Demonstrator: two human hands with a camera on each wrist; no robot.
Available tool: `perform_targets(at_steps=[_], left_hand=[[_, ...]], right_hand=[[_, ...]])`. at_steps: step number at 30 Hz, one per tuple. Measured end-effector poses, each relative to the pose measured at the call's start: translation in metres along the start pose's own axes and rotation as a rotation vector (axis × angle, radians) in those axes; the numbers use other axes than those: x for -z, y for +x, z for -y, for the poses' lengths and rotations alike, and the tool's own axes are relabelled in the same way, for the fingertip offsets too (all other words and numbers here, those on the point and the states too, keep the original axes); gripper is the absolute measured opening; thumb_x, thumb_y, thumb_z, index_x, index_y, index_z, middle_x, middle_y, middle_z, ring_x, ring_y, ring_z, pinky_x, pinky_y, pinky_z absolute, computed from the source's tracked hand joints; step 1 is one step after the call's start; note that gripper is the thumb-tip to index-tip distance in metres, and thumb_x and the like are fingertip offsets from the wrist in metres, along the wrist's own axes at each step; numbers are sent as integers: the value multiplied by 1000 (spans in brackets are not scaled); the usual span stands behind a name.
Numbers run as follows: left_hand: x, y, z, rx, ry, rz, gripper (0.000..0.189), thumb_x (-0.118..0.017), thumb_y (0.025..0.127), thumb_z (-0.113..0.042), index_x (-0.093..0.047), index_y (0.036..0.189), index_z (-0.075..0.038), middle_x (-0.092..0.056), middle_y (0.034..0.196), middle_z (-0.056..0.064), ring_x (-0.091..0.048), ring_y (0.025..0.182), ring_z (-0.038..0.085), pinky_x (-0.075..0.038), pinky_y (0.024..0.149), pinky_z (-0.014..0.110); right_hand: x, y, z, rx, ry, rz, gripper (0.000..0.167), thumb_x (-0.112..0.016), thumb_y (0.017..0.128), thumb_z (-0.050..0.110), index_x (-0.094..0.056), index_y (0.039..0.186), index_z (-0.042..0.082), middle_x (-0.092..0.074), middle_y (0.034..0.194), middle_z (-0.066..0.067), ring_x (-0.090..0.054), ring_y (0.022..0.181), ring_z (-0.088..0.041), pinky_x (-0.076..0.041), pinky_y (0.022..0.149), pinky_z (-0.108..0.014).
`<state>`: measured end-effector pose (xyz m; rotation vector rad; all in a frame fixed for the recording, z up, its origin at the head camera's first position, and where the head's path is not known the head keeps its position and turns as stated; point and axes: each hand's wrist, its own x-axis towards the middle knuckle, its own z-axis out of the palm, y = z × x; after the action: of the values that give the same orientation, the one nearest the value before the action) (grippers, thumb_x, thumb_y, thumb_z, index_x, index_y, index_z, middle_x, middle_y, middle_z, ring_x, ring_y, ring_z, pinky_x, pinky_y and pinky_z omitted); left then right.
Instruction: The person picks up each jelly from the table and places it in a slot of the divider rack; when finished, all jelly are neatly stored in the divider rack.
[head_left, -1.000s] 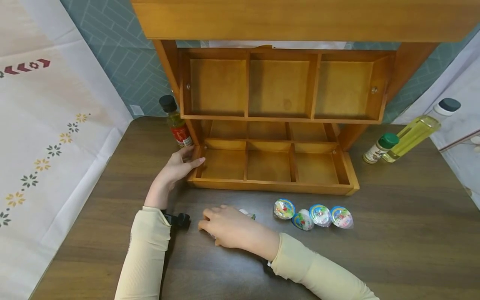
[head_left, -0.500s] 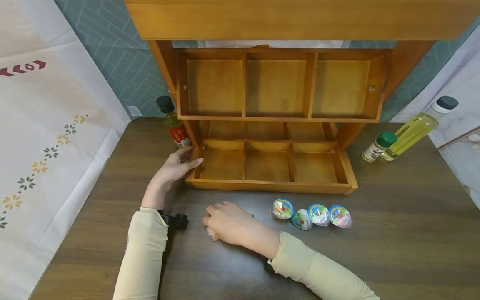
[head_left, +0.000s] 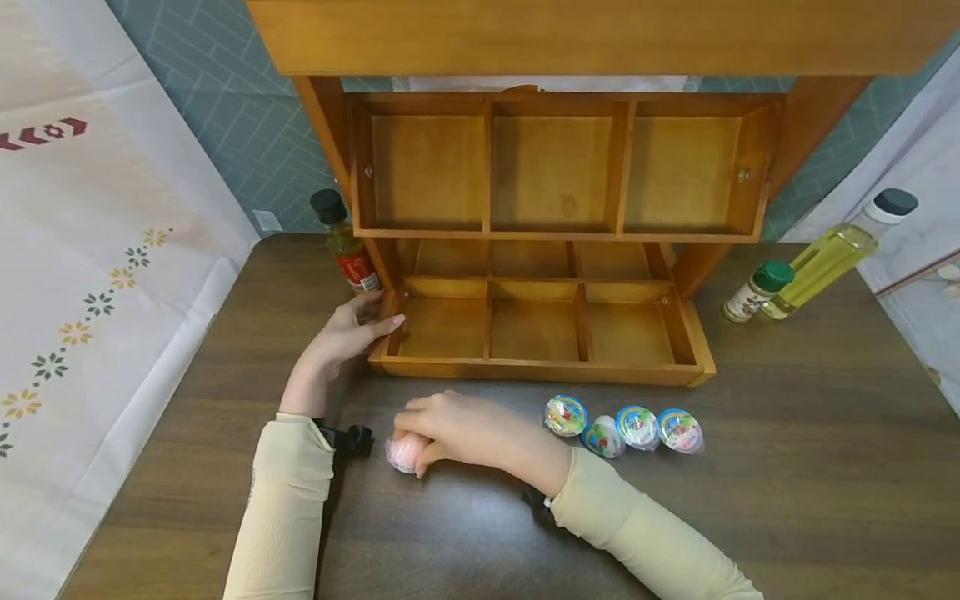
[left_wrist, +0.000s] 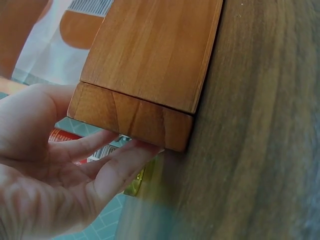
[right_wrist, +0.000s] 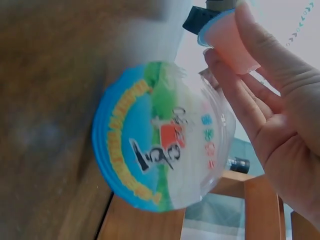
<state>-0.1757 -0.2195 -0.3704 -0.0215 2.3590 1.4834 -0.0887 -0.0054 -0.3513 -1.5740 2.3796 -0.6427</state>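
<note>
Right hand (head_left: pixel 472 427) gripping pink cup (head_left: pixel 406 452) near wooden rack (head_left: pixel 543 372)

The right hand is pinching the pink cup in front of the wooden rack's left end. The left hand (head_left: pixel 341 337) is holding that end, thumb lying over its rim. Four lidded cups (head_left: pixel 638 429) are sitting in front of the wooden rack's right half, and a red-labelled bottle (head_left: pixel 354 265) is standing beside its left side.

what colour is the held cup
The cup is pink, edged in blue, clearest in the right wrist view.

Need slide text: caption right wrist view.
Right hand pinches a pink cup, a printed lid large in the foreground.
</note>
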Motion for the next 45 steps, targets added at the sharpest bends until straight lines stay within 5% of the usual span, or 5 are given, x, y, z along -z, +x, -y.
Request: perform_targets(at_steps=[4,10,20,33,45], left_hand=[[2,-1,0,8,6,-10,77,-62,91,-33,-19,149,-8,-31,147,19,-34,131,35,-35,103,50],[3,-3,1,14,-1,-10,77,-62,90,-34,-19,149,-9,-30,147,19,-33,132,36,-35,103,51],[4,-2,8,19,-26,-11,75,-61,91,-32,-19,150,-9,-29,148,19,-32,133,36,-36,102,51],[6,0,8,18,-29,-20,79,-63,89,-37,-21,149,-10,-32,147,18,-36,130,35,-40,99,50],[2,4,6,9,-39,-13,75,-63,90,-32,-22,148,-8,-34,145,19,-39,128,36,-41,98,50]], right_hand=[[5,-2,0,5,15,-11,38,-74,75,30,-62,107,14,-58,96,5,-55,82,-3,-42,73,-11],[8,-5,2,15,-57,5,54,-64,85,39,-51,136,26,-47,91,5,-46,64,-5,-37,59,-12],[7,-2,1,90,-18,-144,38,-66,86,34,-57,119,16,-55,101,4,-54,78,-5,-42,72,-11],[57,-7,-21,-55,-118,-198,32,-72,83,30,-54,105,16,-58,92,9,-55,75,-5,-46,70,-21],[68,18,-63,-208,212,-195,67,-74,78,11,-41,135,4,-67,102,-9,-66,81,-13,-53,74,-22]])
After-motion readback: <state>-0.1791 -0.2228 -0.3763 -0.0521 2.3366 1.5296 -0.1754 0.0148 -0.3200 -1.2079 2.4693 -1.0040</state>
